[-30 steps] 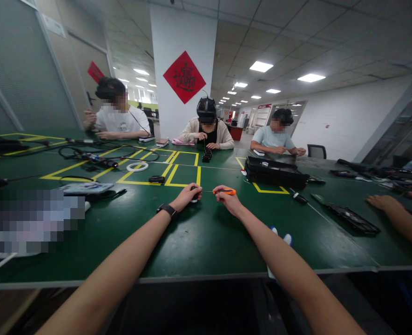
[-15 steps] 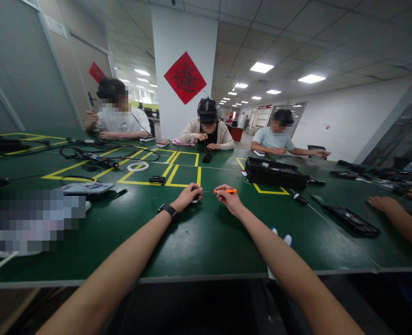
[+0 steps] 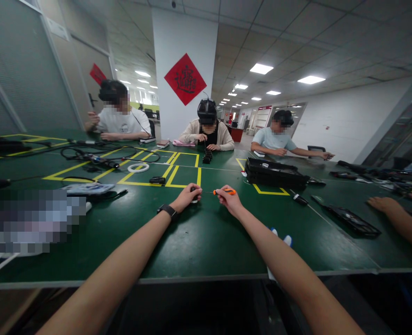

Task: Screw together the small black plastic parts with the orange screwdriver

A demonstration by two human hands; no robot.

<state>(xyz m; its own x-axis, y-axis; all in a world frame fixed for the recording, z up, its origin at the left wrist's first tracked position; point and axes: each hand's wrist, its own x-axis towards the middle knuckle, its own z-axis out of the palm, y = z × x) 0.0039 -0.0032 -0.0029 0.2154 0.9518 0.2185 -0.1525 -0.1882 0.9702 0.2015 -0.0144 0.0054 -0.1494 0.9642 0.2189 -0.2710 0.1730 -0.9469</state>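
My left hand (image 3: 188, 197) is closed around a small black piece with a pale lower edge (image 3: 194, 199), mostly hidden by the fingers. An orange-handled screwdriver (image 3: 229, 191) lies in the pinch of my right hand (image 3: 231, 200). Its thin shaft points left, toward the black piece; whether the tip touches it I cannot tell. Both hands are just above the green table (image 3: 199, 242), and a dark watch (image 3: 167, 211) circles my left wrist.
Right of centre lies a stack of black cases (image 3: 275, 173). A black part (image 3: 157, 180) and a white ring (image 3: 138, 168) are ahead on the left, near cables (image 3: 101, 160). Another person's arm (image 3: 399, 218) rests at right; three people sit opposite.
The screwdriver's handle has turned a little in my right hand, showing dark markings. My left hand keeps its hold on the black piece, almost in the same place.
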